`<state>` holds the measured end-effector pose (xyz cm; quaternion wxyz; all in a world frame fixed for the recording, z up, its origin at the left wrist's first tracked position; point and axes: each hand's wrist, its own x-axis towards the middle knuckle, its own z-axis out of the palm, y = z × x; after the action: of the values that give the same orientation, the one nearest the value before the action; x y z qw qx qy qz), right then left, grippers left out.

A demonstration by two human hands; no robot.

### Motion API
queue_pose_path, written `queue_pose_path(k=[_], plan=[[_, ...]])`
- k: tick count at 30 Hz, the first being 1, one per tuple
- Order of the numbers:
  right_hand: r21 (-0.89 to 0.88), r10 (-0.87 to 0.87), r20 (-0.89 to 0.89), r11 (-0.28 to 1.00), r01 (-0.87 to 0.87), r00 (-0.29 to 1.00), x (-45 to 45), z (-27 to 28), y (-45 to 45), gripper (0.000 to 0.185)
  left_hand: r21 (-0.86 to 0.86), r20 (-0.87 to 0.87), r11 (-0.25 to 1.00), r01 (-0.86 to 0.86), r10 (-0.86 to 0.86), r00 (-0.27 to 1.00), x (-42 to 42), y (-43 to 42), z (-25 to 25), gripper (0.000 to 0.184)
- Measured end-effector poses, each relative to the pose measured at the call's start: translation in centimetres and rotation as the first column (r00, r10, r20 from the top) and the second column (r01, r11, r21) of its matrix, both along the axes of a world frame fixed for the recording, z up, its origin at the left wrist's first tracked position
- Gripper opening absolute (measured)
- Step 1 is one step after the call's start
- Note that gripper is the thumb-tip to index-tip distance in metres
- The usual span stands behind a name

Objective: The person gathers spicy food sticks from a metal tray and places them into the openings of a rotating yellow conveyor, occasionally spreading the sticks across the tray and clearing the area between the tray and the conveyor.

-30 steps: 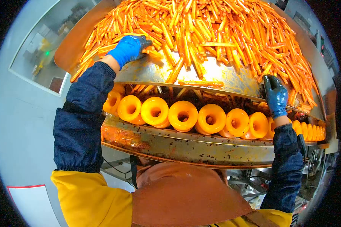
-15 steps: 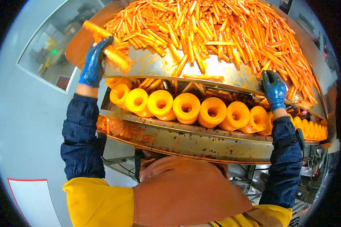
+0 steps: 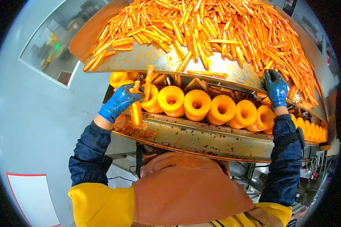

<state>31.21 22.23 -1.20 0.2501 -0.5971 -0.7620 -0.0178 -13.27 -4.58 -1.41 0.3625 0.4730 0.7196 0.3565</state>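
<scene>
My left hand (image 3: 122, 100), in a blue glove, is closed around several orange-coated sticks (image 3: 136, 111), held roughly upright at the left end of the row of yellow cups. One more stick (image 3: 148, 81) stands by its fingertips over a cup (image 3: 151, 100); whether the fingers touch it I cannot tell. My right hand (image 3: 276, 89), also gloved in blue, rests at the front edge of the metal tray (image 3: 155, 58), beside the sauced stick pile (image 3: 231, 30). Its darkened fingers point forward, slightly apart, with nothing visible in them.
Several yellow funnel-like cups (image 3: 197, 105) run in a curved row below the tray. Loose sticks lie in the gap behind them. In front is a metal trough (image 3: 201, 140) with dark specks and reddish residue (image 3: 129, 126) at its left. A window (image 3: 57, 41) is at upper left.
My left hand has come down and right from the tray's left side to the cups, carrying the sticks and turning them upright. My right hand stays almost in place. The view has shifted slightly.
</scene>
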Motion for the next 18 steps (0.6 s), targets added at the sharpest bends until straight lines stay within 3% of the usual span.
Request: queue_pose_path(k=[4,5,8,10,11,13,14,18], plan=[[0.032,0.009,0.005,0.999,-0.009,1.000,0.1,-0.3,0.2,0.038,0.063,0.087,0.996,0.063,-0.068,0.994,-1.2,0.7,-0.5,0.023],[0.044,0.020,0.015,0.999,-0.021,1.000,0.2,-0.4,0.2,0.037,0.083,0.139,0.995,0.063,-0.074,0.988,0.2,0.7,2.1,0.022],[0.089,0.042,0.051,0.995,-0.046,0.998,0.5,-0.7,0.4,0.039,0.161,0.119,0.987,-0.030,0.011,0.993,0.0,0.7,4.1,0.023],[0.095,0.048,0.055,0.994,-0.053,0.997,0.5,-0.9,0.7,0.038,0.357,0.283,0.895,-0.266,0.168,0.944,0.8,0.8,5.1,0.019],[0.094,0.049,0.054,0.994,-0.054,0.997,0.6,-1.1,0.7,0.038,0.357,0.282,0.895,-0.267,0.169,0.944,0.2,0.8,4.5,0.019],[0.127,0.065,0.024,0.990,-0.067,0.998,0.6,-1.1,0.6,0.038,0.218,0.098,0.944,-0.247,0.230,0.968,-1.9,0.8,1.8,0.019],[0.128,0.066,0.023,0.989,-0.068,0.998,0.5,-1.1,0.6,0.038,0.249,0.060,0.951,-0.182,0.173,0.983,-2.0,1.0,1.0,0.023],[0.080,0.045,0.029,0.996,-0.047,0.999,0.6,-0.8,0.6,0.039,0.253,0.072,0.955,-0.154,0.140,0.988,-0.6,0.7,1.6,0.027]])
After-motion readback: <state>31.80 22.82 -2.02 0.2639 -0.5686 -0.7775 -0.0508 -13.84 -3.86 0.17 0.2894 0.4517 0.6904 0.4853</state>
